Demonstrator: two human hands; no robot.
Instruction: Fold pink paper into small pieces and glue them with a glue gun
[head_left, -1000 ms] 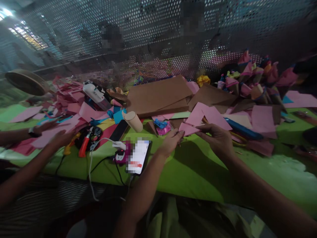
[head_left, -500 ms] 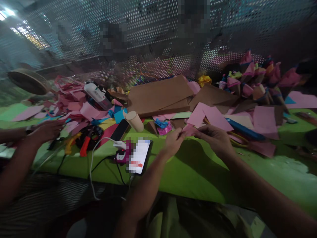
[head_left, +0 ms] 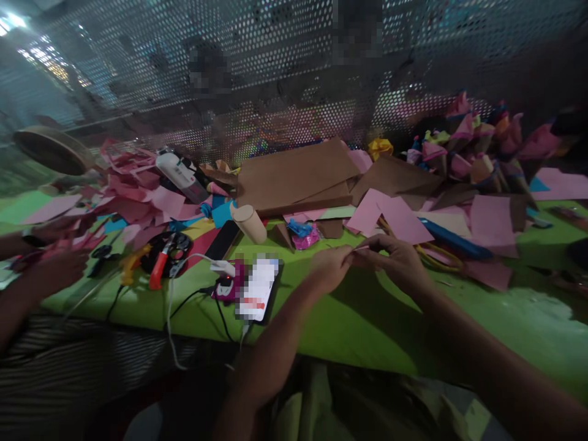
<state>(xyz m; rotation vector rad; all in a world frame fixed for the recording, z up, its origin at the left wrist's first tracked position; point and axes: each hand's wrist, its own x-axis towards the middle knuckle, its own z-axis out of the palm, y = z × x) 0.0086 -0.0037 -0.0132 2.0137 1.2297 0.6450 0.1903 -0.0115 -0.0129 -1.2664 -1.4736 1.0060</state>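
Both of my hands meet above the green table (head_left: pixel 349 331), pinching a small piece of pink paper (head_left: pixel 361 248) that shows only as a thin edge. My left hand (head_left: pixel 331 267) is closed on its left side, the fingertips partly hidden. From the right, my right hand (head_left: pixel 395 256) grips the same paper between thumb and fingers. Just beyond them lie loose pink paper sheets (head_left: pixel 404 219). A crumpled blue and pink paper piece (head_left: pixel 303 234) rests to the left of my left hand. Beside my right hand are yellow-handled scissors (head_left: pixel 443 262) and a blue tool (head_left: pixel 457 239).
A phone (head_left: pixel 261 288) and a purple power strip (head_left: pixel 227 289) with cables sit left of my forearm. Behind are a cardboard tube (head_left: pixel 249 223), cardboard sheets (head_left: pixel 294 174) and wrapped paper cones (head_left: pixel 482 147). At far left, a co-worker's hands (head_left: pixel 55 275) handle pink paper beside a glue gun (head_left: pixel 134 264).
The pink paper in my hands has turned from showing its face to nearly edge-on, and my hands have drawn closer together. The co-worker's hands have shifted left, now holding pink paper.
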